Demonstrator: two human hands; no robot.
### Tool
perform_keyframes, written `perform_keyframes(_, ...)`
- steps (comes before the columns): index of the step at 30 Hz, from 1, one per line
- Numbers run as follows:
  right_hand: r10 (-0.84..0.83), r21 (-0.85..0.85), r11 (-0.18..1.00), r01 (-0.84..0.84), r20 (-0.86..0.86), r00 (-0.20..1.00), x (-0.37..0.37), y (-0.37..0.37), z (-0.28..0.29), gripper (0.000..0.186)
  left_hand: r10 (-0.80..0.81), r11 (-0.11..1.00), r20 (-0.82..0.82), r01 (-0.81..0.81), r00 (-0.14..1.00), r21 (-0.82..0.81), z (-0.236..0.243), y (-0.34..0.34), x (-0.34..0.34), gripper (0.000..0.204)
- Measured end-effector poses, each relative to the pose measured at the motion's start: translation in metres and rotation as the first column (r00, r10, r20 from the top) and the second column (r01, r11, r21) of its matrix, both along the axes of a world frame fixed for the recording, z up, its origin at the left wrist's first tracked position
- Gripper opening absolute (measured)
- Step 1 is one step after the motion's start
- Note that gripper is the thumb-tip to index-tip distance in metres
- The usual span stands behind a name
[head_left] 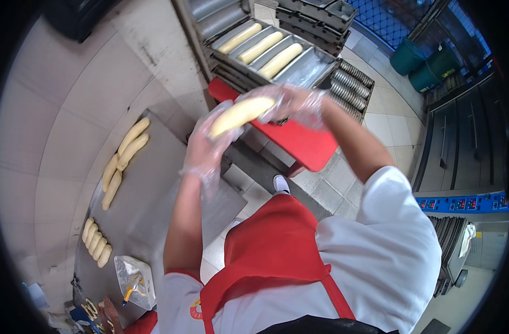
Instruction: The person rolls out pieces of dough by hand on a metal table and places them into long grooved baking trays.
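Note:
A pale dough roll [239, 117] is held between my two hands, both in clear plastic gloves. My left hand [206, 142] grips its lower-left end, and my right hand [283, 102] is closed round the upper-right end. Just beyond them, a metal baking pan [315, 73] has long troughs holding three similar rolls [279, 60]. It rests above a red board or stool top [307, 146]. To the left on the steel worktable [160, 189] lie several longer dough pieces [133, 150] and a row of several shorter ones [96, 242].
A plastic tub [135, 281] with tools sits at the lower left, near a co-worker's hands [110, 312]. Stacked pans [307, 19] and corrugated trays [349, 89] stand beyond. Ovens [457, 133] line the right, with green bins [432, 69] behind and pale tiled floor [388, 128] between.

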State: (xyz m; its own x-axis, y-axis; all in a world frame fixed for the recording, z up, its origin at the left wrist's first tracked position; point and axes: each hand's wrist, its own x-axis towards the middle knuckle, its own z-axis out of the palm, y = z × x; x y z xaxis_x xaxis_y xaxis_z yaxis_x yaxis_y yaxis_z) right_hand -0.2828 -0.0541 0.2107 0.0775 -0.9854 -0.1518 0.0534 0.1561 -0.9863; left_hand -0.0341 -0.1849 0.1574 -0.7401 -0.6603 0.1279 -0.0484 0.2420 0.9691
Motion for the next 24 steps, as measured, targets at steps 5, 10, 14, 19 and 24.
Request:
perform_keyframes(5, 0.101, 0.075, 0.995, -0.072, -0.859, 0.502, -0.216, -0.013, 0.008, 0.071, 0.077, 0.732, 0.265, 0.126, 0.961, -0.67, 0.023, 0.018, -0.19, 0.045)
perform_keyframes(10, 0.121, 0.09, 0.968, -0.233, -0.985, 0.124, -0.307, -0.02, -0.055, 0.053, 0.222, 0.756, 0.641, 0.285, 0.735, -0.589, -0.001, 0.049, -0.296, 0.036)
perform_keyframes(14, -0.066, -0.059, 0.96, -0.272, -0.998, -0.015, -0.317, -0.018, -0.073, 0.037, 0.343, 0.512, 0.723, 0.526, 0.599, -0.679, 0.0, 0.055, -0.301, 0.016)
perform_keyframes(19, -0.322, -0.374, 0.896, -0.238, -0.919, 0.228, -0.331, 0.0, -0.09, 0.032, 0.344, 0.537, 0.773, 0.564, 0.532, -0.627, -0.004, 0.053, -0.308, 0.017)
perform_keyframes(24, -0.836, -0.788, 0.548, 0.281, -0.499, 0.229, -0.315, 0.067, -0.089, 0.034, 0.064, 0.553, 0.571, 0.447, 0.819, -0.703, 0.046, 0.032, -0.301, 0.038)
